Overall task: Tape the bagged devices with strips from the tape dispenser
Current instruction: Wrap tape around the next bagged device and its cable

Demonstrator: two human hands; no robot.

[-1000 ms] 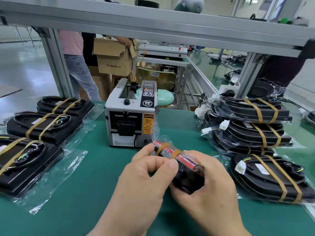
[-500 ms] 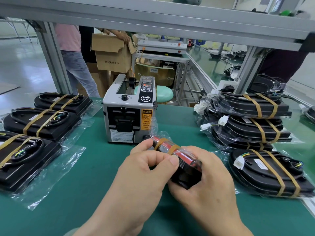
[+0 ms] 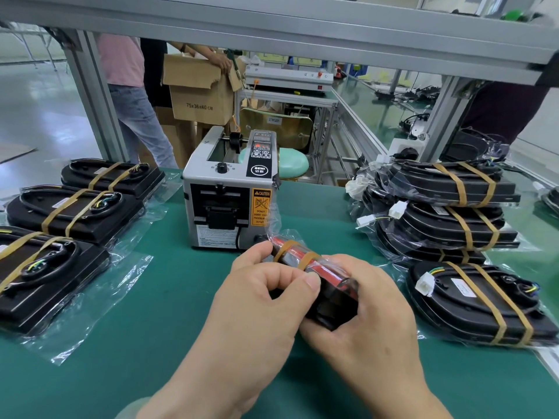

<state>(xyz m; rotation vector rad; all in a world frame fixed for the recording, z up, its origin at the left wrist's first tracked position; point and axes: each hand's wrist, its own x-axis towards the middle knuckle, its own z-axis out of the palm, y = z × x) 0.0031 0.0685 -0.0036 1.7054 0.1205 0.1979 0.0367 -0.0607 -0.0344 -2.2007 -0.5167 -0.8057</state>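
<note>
A bagged black device (image 3: 328,290) with a red edge is held on edge above the green mat, just in front of the tape dispenser (image 3: 230,198). Two tan tape strips cross its upper rim. My left hand (image 3: 260,303) grips the device from the left, thumb pressed on the tape. From the right and below, my right hand (image 3: 360,322) curls round the device's lower end. The dispenser is a grey box with a black slot and an orange caution label.
Three taped bagged devices (image 3: 75,207) lie in a row at the left. A stack of taped devices (image 3: 447,213) stands at the right, with one more (image 3: 475,300) flat in front. An aluminium frame (image 3: 272,34) spans overhead. People handle a cardboard box (image 3: 199,95) behind.
Both hands stay on the device, which sits at nearly the same spot and tilt. The camera view has shifted slightly.
</note>
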